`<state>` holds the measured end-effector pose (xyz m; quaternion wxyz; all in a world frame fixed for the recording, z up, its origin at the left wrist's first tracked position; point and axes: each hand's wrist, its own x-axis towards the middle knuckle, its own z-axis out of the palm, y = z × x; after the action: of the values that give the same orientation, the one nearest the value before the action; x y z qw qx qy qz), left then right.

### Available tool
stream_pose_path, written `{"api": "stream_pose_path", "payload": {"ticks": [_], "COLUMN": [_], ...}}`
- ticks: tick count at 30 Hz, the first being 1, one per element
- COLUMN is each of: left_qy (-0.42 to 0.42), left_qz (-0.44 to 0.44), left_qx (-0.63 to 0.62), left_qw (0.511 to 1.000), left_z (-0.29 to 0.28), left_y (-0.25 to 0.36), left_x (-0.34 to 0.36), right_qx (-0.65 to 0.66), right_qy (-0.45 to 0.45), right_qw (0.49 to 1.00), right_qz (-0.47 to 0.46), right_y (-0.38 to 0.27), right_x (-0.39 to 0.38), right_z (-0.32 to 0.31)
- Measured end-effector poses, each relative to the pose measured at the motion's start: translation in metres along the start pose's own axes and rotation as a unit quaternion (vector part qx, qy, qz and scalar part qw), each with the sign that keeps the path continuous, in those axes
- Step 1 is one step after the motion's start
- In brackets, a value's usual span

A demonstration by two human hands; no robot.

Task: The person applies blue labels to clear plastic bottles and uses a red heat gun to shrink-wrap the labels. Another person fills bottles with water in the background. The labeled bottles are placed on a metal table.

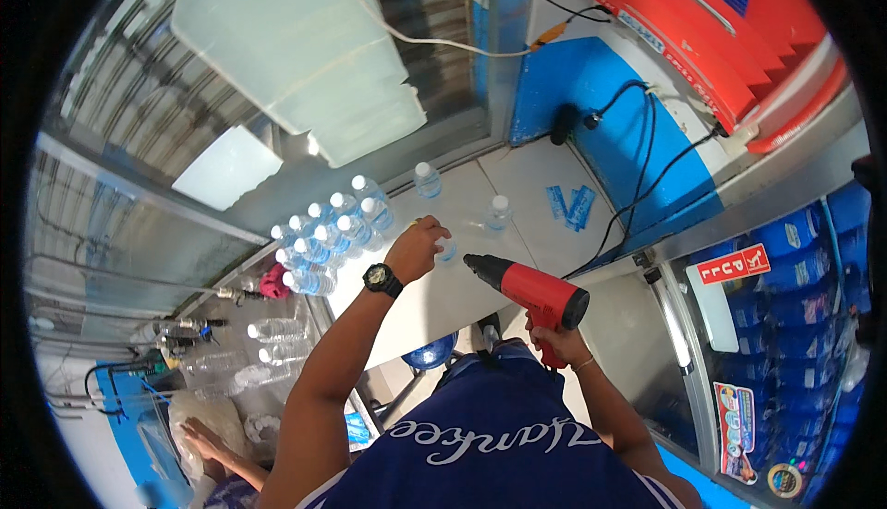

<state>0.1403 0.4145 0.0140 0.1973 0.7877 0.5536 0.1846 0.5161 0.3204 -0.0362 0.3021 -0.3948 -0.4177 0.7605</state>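
My left hand (420, 248), with a black watch on its wrist, is closed around the top of a small clear water bottle (447, 251) on the white table. A red and black heat gun (536, 295) is gripped by its handle in my right hand (561, 341). Its nozzle points left, toward the held bottle, with a gap between them. Two white-capped bottles stand apart: one bottle (427, 182) beyond my left hand, another bottle (499, 215) to its right. Several more bottles (330, 230) stand grouped at the table's left. Blue label sleeves (572, 206) lie at the right.
A black cord (637, 197) hangs along the table's right side, below a red machine (711, 38). Glass panels (277, 56) border the far side. At lower left, another person's hand (209, 444) rests on a plastic bag (205, 421), near clear bottles (277, 329) lying down.
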Motion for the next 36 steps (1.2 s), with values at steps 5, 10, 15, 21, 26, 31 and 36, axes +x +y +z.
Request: {"api": "stream_pose_path", "payload": {"ticks": [5,10,15,21,26,31,36], "left_qy": [0.030,0.072,0.107,0.163,0.214,0.199,0.214], "left_qz": [-0.055,-0.129,-0.175,-0.256,-0.295,-0.390,-0.340], "left_qx": [0.019,0.035,0.058,0.098,0.120,0.185,0.310], "left_qw": [0.998,0.988,0.977,0.948,0.924,0.880,0.862], "left_z": [-0.005,-0.015,-0.022,-0.027,-0.042,-0.069,-0.077], "left_y": [0.001,-0.005,-0.022,-0.062,-0.107,-0.112,-0.063], "left_x": [-0.033,-0.065,-0.094,-0.123,-0.149,-0.157,-0.114], "right_qx": [-0.018,-0.035,-0.063,-0.088,-0.149,-0.134,-0.084], "right_qy": [-0.023,-0.078,-0.129,-0.170,-0.161,-0.131,-0.064], "right_qw": [0.998,0.995,0.988,0.980,0.974,0.982,0.994], "right_qz": [0.049,0.054,0.056,0.053,0.059,0.013,0.012], "right_y": [0.004,0.003,0.007,0.011,0.008,0.012,0.012], "right_x": [0.004,0.015,0.029,0.040,0.037,0.030,0.009], "right_z": [0.014,0.035,0.056,0.075,0.075,0.063,0.042]}}
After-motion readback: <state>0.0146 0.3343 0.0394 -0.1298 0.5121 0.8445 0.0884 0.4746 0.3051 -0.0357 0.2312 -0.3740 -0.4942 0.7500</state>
